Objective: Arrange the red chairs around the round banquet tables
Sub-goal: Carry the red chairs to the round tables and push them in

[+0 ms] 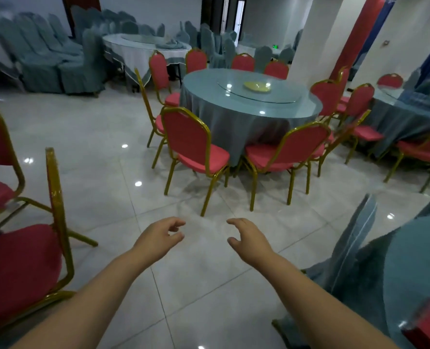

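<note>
A round banquet table point(236, 119) with a grey-blue cloth and a glass turntable stands ahead. Several red chairs with gold frames ring it. The two nearest are a chair at the front left point(188, 142) and a chair at the front right point(292, 152), both with backs toward me. My left hand point(160, 238) and my right hand point(249, 239) reach forward over the tiled floor, fingers loosely curled, holding nothing, well short of those chairs. Two more red chairs point(15, 263) stand close at my left.
Another cloth-covered round table point(410, 285) lies close at my lower right, a third table point(405, 114) with red chairs at the right. A white pillar point(317, 36) stands behind the middle table. Grey-covered chairs point(53, 59) and a white-clothed table point(138, 51) fill the back left.
</note>
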Available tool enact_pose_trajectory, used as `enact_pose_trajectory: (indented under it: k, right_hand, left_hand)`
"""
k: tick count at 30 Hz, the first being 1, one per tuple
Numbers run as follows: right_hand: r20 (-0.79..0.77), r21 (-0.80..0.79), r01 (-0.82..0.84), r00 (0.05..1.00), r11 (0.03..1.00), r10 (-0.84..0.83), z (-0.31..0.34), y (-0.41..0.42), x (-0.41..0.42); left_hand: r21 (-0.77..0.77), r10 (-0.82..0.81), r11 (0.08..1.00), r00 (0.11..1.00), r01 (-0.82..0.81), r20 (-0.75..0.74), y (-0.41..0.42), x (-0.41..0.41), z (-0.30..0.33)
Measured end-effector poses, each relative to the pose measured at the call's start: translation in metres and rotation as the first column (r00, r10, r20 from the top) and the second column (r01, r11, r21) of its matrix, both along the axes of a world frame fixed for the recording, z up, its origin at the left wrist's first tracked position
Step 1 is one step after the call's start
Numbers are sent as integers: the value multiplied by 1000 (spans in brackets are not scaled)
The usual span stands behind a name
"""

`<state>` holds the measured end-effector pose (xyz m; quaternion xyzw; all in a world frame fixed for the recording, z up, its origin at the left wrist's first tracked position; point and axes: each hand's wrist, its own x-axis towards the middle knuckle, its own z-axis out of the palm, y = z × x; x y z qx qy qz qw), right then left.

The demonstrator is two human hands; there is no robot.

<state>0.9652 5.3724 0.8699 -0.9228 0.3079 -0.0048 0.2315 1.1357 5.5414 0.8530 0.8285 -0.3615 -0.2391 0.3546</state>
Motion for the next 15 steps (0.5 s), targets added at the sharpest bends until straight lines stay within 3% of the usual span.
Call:
enact_pose_trajectory:
  k: [4, 15]
  right_hand:
    - [-9, 18, -39, 999, 999, 39, -7, -43, 70]
    - [-28, 29, 24, 999, 999, -24, -9, -135, 308]
  left_hand:
    - [9, 65, 998, 998, -65, -4, -31, 67, -10]
    - [2, 41, 999, 997, -41, -59, -126, 313, -9]
